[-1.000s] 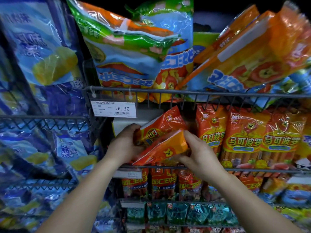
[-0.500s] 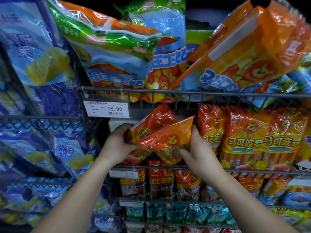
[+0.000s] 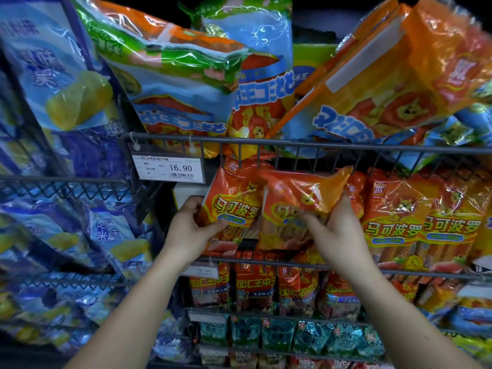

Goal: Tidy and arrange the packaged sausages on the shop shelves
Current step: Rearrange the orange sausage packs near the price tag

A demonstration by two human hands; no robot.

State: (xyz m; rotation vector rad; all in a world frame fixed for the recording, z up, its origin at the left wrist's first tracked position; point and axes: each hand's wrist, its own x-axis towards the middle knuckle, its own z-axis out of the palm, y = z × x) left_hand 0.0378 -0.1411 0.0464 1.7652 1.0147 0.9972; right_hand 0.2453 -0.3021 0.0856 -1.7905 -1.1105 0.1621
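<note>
- On the middle wire shelf (image 3: 266, 263), the left hand (image 3: 186, 231) grips the left sausage pack (image 3: 235, 203) and the right hand (image 3: 339, 234) pinches the right sausage pack (image 3: 298, 193) — side by side, touching.
- Shop racks crowd in: a price tag (image 3: 170, 168) hangs above and blue bags (image 3: 66, 83) fill the left.
- Both packs' bottoms are hidden behind the hands.
- Both packs stand roughly upright, printed fronts facing out — the right one's top flap is folded over.
</note>
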